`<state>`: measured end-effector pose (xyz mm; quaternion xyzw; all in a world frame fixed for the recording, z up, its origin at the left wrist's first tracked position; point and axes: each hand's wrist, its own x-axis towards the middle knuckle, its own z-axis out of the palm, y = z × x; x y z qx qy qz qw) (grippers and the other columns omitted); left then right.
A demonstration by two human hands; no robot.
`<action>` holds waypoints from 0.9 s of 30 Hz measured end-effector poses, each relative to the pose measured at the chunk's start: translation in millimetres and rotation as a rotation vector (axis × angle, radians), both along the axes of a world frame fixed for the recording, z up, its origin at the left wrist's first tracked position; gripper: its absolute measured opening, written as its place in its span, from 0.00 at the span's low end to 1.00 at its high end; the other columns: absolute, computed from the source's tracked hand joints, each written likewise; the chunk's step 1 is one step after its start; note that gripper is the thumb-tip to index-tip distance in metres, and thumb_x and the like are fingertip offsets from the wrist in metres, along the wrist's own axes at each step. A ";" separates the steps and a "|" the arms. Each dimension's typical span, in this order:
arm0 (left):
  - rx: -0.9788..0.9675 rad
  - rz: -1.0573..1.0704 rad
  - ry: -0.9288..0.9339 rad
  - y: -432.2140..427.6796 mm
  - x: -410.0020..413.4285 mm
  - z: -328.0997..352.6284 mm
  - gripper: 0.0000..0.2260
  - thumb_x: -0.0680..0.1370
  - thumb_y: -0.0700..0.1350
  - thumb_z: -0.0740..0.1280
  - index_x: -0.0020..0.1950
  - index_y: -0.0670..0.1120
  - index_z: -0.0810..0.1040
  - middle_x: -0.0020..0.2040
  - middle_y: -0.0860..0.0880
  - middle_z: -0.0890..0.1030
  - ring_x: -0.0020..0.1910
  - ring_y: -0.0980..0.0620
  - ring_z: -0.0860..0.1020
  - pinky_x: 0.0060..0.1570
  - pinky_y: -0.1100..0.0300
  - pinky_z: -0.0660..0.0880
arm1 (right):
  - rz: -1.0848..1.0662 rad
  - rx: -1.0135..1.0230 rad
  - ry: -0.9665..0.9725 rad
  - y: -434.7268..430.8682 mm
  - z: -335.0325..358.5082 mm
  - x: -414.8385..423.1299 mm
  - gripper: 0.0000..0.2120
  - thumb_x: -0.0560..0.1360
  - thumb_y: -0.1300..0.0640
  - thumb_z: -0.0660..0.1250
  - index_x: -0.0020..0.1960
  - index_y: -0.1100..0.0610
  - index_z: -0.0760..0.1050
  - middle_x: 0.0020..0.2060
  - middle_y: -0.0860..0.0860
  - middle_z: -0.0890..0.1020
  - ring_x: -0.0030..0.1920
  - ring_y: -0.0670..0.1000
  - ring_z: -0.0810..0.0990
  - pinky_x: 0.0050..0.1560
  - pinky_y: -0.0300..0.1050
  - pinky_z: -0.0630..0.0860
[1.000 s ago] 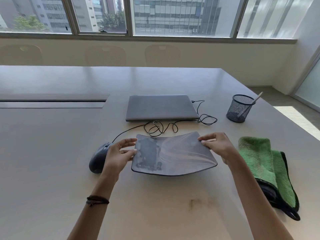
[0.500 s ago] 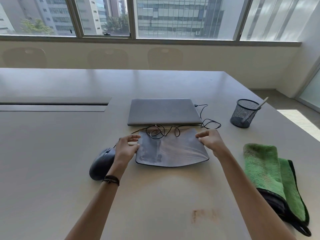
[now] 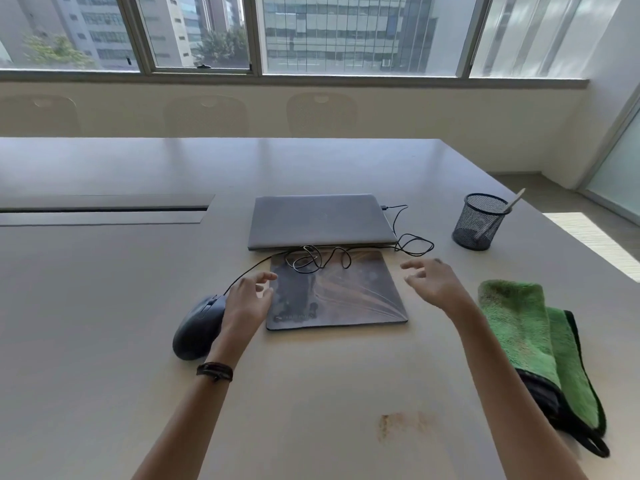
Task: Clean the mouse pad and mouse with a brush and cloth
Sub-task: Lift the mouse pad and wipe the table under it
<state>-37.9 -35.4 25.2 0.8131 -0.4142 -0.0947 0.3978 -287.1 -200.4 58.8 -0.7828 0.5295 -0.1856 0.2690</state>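
Two bare hands are out over the tabletop, and both hold nothing. The left hand has loose fingers, and its fingertips are right at the left edge of the dark, flat, rectangular mouse pad. I cannot tell if they touch it. The right hand has its fingers spread wide, just beside the pad's right edge, and it does not touch the pad.

The mouse pad lies flat in the middle of the frame, right in front of the closed grey laptop. It has dark blotches on its left part, so it looks dirty. The thin black cord lies in loops over the top edge of the pad. It runs down to the black rounded mouse, which sits on the tabletop left of the pad and is partly hidden by the left wrist.

No cleaning tool is in use. The fluffy green cloth lies folded at the right of the frame, well apart from the hands. A white stick pokes out of the black mesh cup at the upper right. It may be the brush, but its tip is hidden.

I think the cleaning has not started yet. Brushing and wiping the pad and the mouse are all left to do, and the cord will likely need to come off the pad first.
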 end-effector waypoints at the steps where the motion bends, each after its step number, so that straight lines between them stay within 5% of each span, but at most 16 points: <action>1: 0.000 -0.010 -0.028 4.2 0.4 1.7 0.11 0.75 0.38 0.64 0.56 0.46 0.80 0.54 0.47 0.82 0.49 0.49 0.78 0.48 0.62 0.69 | -0.035 -0.075 0.011 3.5 3.4 -10.3 0.14 0.74 0.62 0.64 0.59 0.56 0.77 0.58 0.60 0.76 0.57 0.58 0.77 0.59 0.47 0.70; 5: -0.059 -0.074 -0.084 26.2 3.6 8.9 0.11 0.76 0.38 0.66 0.57 0.45 0.80 0.56 0.46 0.81 0.55 0.47 0.78 0.49 0.59 0.74 | -0.206 -0.285 0.021 18.2 13.8 -50.3 0.16 0.75 0.63 0.64 0.63 0.59 0.75 0.59 0.63 0.73 0.60 0.62 0.72 0.60 0.50 0.68; 10: -0.141 -0.104 -0.119 55.6 11.2 15.1 0.11 0.76 0.37 0.66 0.57 0.46 0.80 0.56 0.47 0.79 0.48 0.46 0.79 0.51 0.56 0.75 | -0.408 -0.366 0.109 30.7 17.1 -84.5 0.21 0.74 0.61 0.65 0.66 0.61 0.70 0.62 0.66 0.69 0.62 0.65 0.67 0.60 0.56 0.67; 18: -0.068 -0.121 -0.306 79.8 19.8 9.1 0.11 0.76 0.38 0.66 0.56 0.46 0.81 0.58 0.47 0.78 0.57 0.44 0.75 0.52 0.53 0.70 | -0.529 -0.099 0.337 39.0 0.0 -117.9 0.35 0.74 0.45 0.64 0.74 0.58 0.55 0.69 0.66 0.63 0.68 0.65 0.62 0.64 0.60 0.64; 27: 0.014 -0.068 -0.326 88.7 15.0 -3.1 0.15 0.77 0.51 0.63 0.63 0.49 0.76 0.64 0.50 0.75 0.63 0.46 0.72 0.55 0.46 0.73 | -0.649 0.068 0.300 43.7 -14.7 -123.5 0.45 0.70 0.32 0.60 0.75 0.60 0.49 0.69 0.67 0.62 0.69 0.65 0.61 0.65 0.60 0.62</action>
